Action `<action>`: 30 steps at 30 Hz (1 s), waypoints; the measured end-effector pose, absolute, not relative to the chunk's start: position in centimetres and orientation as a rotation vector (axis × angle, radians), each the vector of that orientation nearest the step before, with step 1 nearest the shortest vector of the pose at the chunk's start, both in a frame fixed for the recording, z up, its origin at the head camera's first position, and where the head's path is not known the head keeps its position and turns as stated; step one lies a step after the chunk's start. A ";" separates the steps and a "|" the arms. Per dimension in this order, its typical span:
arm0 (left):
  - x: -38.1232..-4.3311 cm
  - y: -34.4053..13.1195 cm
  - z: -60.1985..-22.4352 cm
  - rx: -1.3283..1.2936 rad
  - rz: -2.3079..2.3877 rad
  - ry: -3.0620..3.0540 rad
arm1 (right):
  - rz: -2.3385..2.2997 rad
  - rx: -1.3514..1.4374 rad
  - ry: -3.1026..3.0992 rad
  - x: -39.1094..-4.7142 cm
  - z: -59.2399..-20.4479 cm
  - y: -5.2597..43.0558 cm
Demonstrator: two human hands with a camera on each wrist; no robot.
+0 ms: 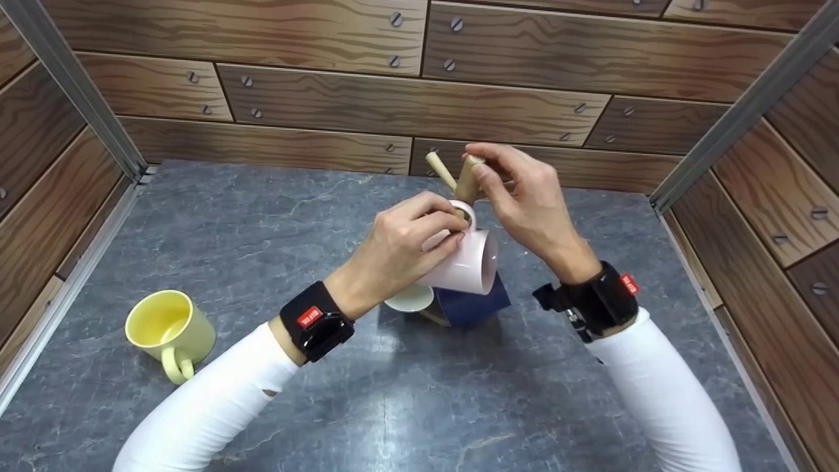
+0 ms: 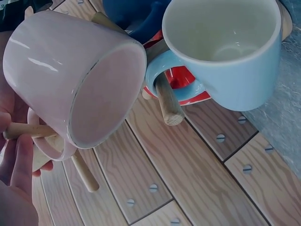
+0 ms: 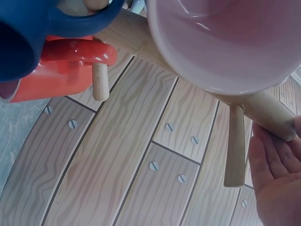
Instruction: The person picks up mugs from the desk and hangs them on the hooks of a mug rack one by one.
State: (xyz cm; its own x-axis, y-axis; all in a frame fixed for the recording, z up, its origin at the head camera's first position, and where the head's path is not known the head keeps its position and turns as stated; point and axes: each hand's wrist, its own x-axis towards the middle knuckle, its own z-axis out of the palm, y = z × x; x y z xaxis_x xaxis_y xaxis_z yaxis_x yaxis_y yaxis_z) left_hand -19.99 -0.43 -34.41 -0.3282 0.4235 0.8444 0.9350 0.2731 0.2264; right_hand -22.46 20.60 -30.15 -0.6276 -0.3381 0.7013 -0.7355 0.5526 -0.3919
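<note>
A pink mug [image 1: 459, 269] lies tilted on its side against a wooden mug tree. My left hand [image 1: 409, 239] holds it near the handle, and in the left wrist view a peg [image 2: 28, 130] runs through the handle loop. My right hand [image 1: 529, 196] grips the top of the tree's post [image 1: 467, 183]. Below the pink mug hang a dark blue mug [image 1: 472, 305] and a light blue mug [image 2: 244, 87], the latter with a peg through its handle. A red mug [image 3: 66, 77] also hangs there, mostly hidden in the head view.
A yellow mug [image 1: 200, 334] stands upright on the grey marbled table [image 1: 295, 406] at the left, its handle toward me. A bare peg [image 1: 440, 170] sticks out near the post's top. Wood-patterned walls [image 1: 328, 98] enclose the back and sides.
</note>
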 end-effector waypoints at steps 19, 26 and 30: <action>-21.0 -1.3 -34.9 -1.125 -0.936 -1.815 | 0.914 0.814 -2.233 -22.7 -30.0 19.9; -21.4 -2.4 -35.0 -1.094 -0.944 -1.824 | 0.919 0.811 -2.214 -23.0 -29.9 19.5; -21.6 -3.1 -35.1 -1.077 -0.950 -1.832 | 0.943 0.805 -2.205 -23.1 -29.9 19.2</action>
